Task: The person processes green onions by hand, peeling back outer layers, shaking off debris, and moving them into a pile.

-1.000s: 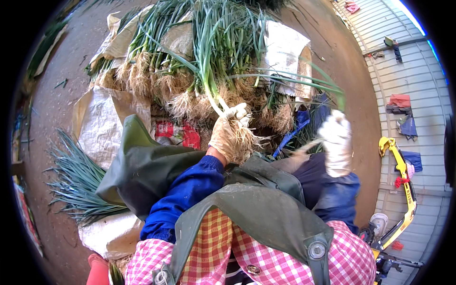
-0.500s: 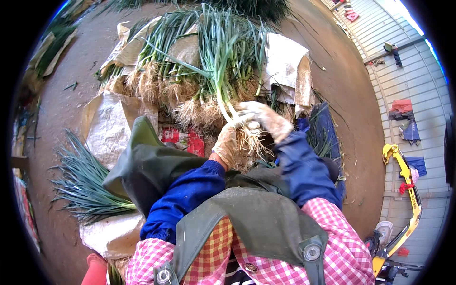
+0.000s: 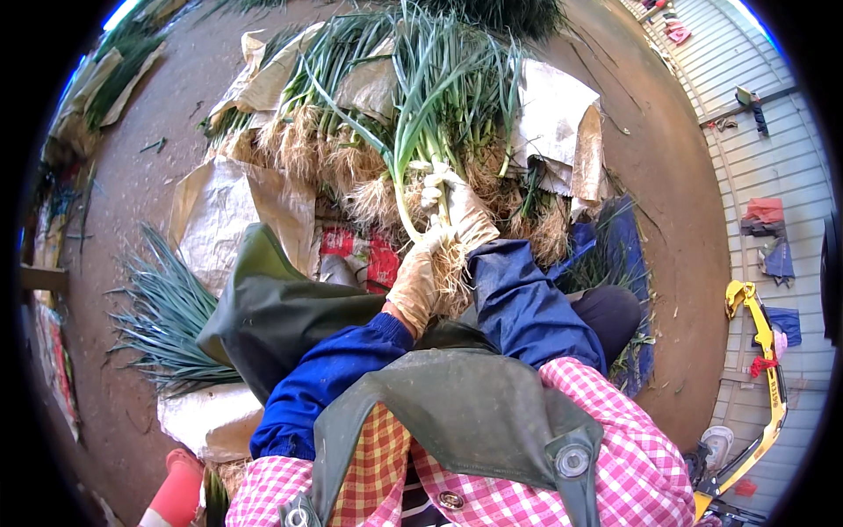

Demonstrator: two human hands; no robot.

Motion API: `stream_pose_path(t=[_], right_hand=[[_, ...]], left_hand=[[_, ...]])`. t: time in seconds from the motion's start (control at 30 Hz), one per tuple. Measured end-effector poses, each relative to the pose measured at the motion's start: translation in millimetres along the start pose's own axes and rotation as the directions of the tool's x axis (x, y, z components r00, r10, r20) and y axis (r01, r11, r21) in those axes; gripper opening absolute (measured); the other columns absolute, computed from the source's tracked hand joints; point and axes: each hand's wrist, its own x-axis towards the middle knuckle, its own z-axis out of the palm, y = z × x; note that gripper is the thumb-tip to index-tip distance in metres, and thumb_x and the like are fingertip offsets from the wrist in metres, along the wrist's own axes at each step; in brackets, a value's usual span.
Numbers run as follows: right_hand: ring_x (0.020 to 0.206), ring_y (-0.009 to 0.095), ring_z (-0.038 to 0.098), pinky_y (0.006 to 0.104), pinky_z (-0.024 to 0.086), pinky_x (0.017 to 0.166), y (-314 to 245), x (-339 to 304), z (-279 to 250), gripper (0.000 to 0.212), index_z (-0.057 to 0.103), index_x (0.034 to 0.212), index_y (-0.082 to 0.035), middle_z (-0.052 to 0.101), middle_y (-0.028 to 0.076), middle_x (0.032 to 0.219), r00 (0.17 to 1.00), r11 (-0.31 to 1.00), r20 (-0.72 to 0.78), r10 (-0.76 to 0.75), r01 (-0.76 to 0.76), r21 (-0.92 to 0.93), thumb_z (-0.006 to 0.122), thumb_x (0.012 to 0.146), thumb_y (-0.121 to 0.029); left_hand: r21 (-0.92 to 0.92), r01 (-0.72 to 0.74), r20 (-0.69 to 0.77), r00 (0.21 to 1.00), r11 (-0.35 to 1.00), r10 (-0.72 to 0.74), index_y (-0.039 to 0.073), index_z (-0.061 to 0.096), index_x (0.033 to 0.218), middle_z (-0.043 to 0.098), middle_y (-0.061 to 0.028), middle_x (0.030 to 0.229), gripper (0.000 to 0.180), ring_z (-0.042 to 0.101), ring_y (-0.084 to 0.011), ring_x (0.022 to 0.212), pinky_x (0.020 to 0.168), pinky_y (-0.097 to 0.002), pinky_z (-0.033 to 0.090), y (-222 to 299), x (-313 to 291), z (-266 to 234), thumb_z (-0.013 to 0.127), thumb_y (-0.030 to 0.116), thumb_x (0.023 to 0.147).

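Observation:
A small bunch of green onions [image 3: 403, 200] is held up in front of me, leaves pointing away and pale roots toward my lap. My left hand [image 3: 415, 283], in a dirty whitish glove, is closed round its lower end near the roots. My right hand [image 3: 465, 209], gloved alike, has its fingers curled round a stalk higher up, just right of the left hand. A pale stem bends out to the left between the two hands. Just beyond lies a thick pile of green onions [image 3: 338, 145], its tangled roots turned toward me.
Whitish woven sacks [image 3: 553, 119] lie under and around the pile. On the left another bundle of green onions [image 3: 171, 321] rests on sacking. A blue sheet [image 3: 619, 255] with loose leaves lies at right. Farther right are a ribbed metal wall [image 3: 777, 167] and a yellow machine arm [image 3: 773, 386].
My right hand has moved from beside the roots up onto the stalks and closed there. My left hand keeps its hold low on the bunch. The whole view has shifted slightly.

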Motion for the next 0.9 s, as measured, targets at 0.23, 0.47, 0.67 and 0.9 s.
stream_pose_path(t=[0.23,0.47,0.67,0.9], right_hand=[[0.058,0.014,0.057,0.0276,0.049,0.054,-18,16,-3,0.025,0.061,0.103,-0.001,0.066,0.006,0.077,0.944,0.76,-0.296,-0.149,-0.082,-0.645,0.057,0.094,-0.024],[0.073,0.019,0.066,0.0313,0.053,0.064,-56,50,-3,0.043,0.064,0.104,-0.005,0.069,0.009,0.092,0.9,0.352,-0.413,-0.139,-0.345,-0.87,0.056,0.091,-0.045],[0.073,0.014,0.061,0.0289,0.054,0.064,-43,9,-28,0.035,0.058,0.114,0.0,0.063,0.004,0.085,0.966,0.82,-0.149,0.211,-0.258,-0.512,0.06,0.093,-0.029],[0.099,0.015,0.06,0.0277,0.048,0.087,-11,-36,-15,0.034,0.057,0.12,0.001,0.063,0.009,0.11,0.976,0.708,-0.015,0.219,-0.169,-0.686,0.056,0.095,-0.021]], left_hand=[[0.308,0.012,-0.094,0.995,0.951,0.018,0.005,0.065,0.098,0.062,0.0009,0.075,0.017,0.054,-0.0092,0.055,0.048,-0.0224,0.045,2,7,4,0.065,0.019,0.089],[0.352,-0.038,-0.074,0.995,0.935,0.068,0.009,0.064,0.091,0.055,0.0042,0.067,0.019,0.045,-0.0062,0.048,0.042,-0.021,0.035,-1,29,-2,0.073,0.024,0.082],[0.216,0.017,0.089,0.995,0.976,-0.037,0.0,0.06,0.12,0.053,0.0042,0.069,0.035,0.045,-0.0045,0.052,0.044,-0.0187,0.038,1,31,2,0.051,0.024,0.095],[0.081,-0.044,0.005,0.999,0.996,0.044,0.011,0.056,0.092,0.056,0.0003,0.067,0.016,0.049,-0.0092,0.048,0.039,-0.0222,0.04,5,42,-12,0.051,0.025,0.097]])
